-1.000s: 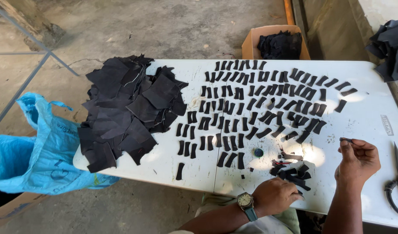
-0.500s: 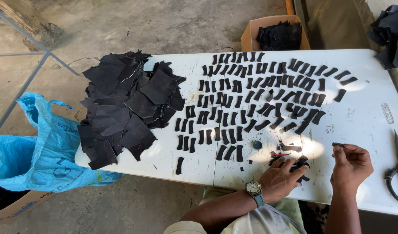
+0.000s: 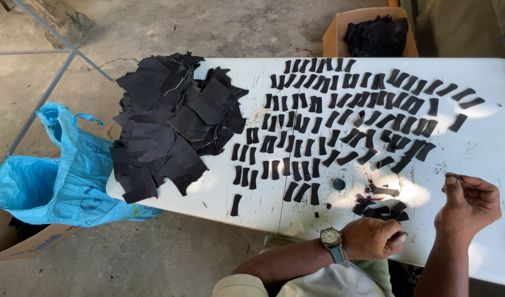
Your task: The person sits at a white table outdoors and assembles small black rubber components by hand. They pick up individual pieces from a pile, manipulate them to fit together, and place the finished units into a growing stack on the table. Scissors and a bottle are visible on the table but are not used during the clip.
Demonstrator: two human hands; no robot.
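Many small black leather strips [image 3: 346,118] lie in rows on the white table [image 3: 483,143]. A small loose pile of black pieces [image 3: 381,209] sits near the front edge. My left hand [image 3: 370,237], with a wristwatch, rests at the table's edge just below that pile, its fingers curled around a dark piece at the fingertips. Raised to the right of the pile, my right hand [image 3: 469,203] pinches a small black strip [image 3: 452,176] between thumb and fingers. A small blue round object [image 3: 339,183] lies left of the pile.
A heap of large black leather scraps [image 3: 170,124] covers the table's left end. A blue plastic bag [image 3: 60,176] stands on the floor at the left. A cardboard box [image 3: 335,38] of black material sits behind the table.
My left hand has drawn back from the small pile toward the table's edge. My right hand has lifted slightly with a strip pinched. The view has shifted closer.
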